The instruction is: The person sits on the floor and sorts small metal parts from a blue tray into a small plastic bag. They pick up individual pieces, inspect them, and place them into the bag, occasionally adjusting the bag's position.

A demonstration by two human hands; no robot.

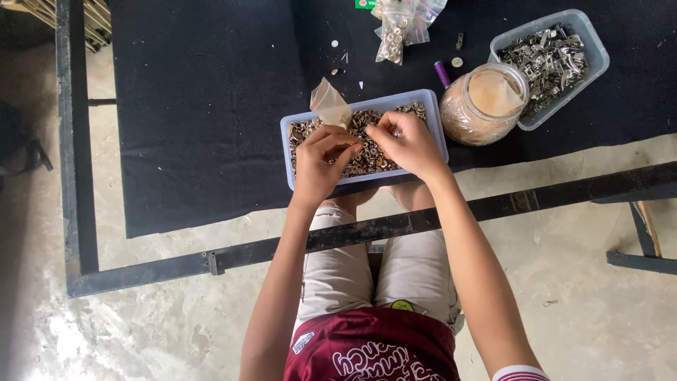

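Note:
A pale blue plastic tray (434, 113) full of small brassy metal rings sits at the near edge of a black cloth. My left hand (321, 162) is over the tray's left half, fingers pinched on a small ring and a scrap of tan paper (329, 106) that sticks up above it. Over the tray's middle, my right hand (405, 141) has its fingertips closed on a small ring close to the left hand's fingers.
A round jar (483, 104) of tiny tan parts stands right of the tray. Behind it is a clear tub (596, 56) of silvery metal pieces. A clear plastic bag (398, 25) of rings lies farther back. Black cloth (204, 106) covers the table; a dark metal frame (77, 176) surrounds it.

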